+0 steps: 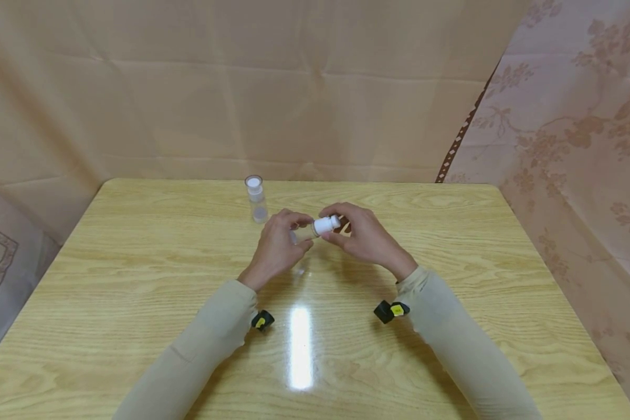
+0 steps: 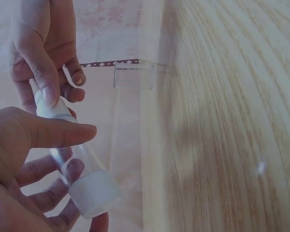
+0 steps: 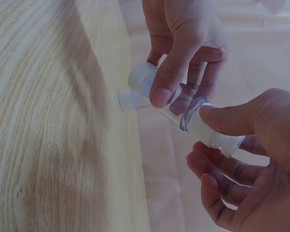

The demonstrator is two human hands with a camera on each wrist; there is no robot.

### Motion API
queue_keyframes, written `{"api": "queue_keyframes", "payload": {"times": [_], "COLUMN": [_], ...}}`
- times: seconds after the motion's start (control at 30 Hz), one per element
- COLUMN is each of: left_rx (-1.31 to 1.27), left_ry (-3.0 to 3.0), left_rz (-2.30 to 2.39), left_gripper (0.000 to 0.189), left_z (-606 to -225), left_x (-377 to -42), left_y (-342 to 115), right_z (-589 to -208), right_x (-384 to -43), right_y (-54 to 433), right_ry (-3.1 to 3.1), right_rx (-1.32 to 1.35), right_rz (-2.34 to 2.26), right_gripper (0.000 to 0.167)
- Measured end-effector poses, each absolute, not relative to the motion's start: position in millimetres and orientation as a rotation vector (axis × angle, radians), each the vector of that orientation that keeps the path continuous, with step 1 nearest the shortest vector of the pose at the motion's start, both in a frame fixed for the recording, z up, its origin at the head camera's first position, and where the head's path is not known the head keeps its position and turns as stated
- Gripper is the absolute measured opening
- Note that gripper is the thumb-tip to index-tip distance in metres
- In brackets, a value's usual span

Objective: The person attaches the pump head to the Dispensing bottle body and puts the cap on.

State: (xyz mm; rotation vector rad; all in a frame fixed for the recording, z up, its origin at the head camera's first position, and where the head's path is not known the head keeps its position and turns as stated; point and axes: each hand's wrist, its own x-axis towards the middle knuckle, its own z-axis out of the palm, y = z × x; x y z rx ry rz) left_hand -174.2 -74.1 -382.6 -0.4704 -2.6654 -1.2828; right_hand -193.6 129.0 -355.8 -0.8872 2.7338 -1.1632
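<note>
A slim clear bottle (image 2: 89,157) with a white base and a white pump top (image 1: 326,225) is held tilted above the table between both hands. My left hand (image 1: 280,242) grips the clear body, its thumb on one side and fingers curled round the other. At the other end, my right hand (image 1: 364,233) pinches the white pump top between thumb and fingers. In the right wrist view the white base (image 3: 141,77) points away from the right hand. Part of the bottle's body is hidden behind the left fingers.
A second clear bottle (image 1: 256,201) with a white top stands upright to the left of the hands, near the table's back edge. A clear, empty-looking cap (image 2: 134,77) stands on the wood-grain table (image 1: 136,262). Cloth curtains (image 1: 273,87) hang behind the table.
</note>
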Motion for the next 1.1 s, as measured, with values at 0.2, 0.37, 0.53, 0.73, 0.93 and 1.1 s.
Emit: {"api": "queue_keyframes", "payload": {"times": [0.2, 0.37, 0.53, 0.73, 0.93, 1.1], "left_rx": [-0.473, -0.471, -0.463, -0.466, -0.472, -0.468], "left_ry": [-2.665, -2.665, -2.664, -2.662, -2.663, -2.662], "left_rz": [-1.294, -1.310, -1.325, -1.329, -1.327, -1.326], "left_gripper": [0.036, 0.036, 0.036, 0.036, 0.036, 0.036], "left_z": [-382.4, -382.1, -380.7, -380.2, -380.7, -381.6], "left_x": [-173.3, -173.1, -172.6, -172.3, -172.3, -172.8], "left_y": [-74.7, -74.6, -74.4, -74.7, -74.7, -74.5], "right_z": [-355.6, -355.6, -354.2, -354.8, -356.2, -356.4], "right_x": [-192.8, -192.9, -192.1, -192.4, -192.7, -193.1], "right_y": [128.7, 129.1, 129.3, 129.9, 129.3, 128.7], "right_ry": [2.717, 2.708, 2.725, 2.735, 2.729, 2.711], "right_rx": [-0.860, -0.818, -0.834, -0.907, -0.924, -0.843], "right_rz": [-1.173, -1.175, -1.159, -1.173, -1.184, -1.178], "right_gripper": [0.026, 0.027, 0.037, 0.038, 0.028, 0.026]}}
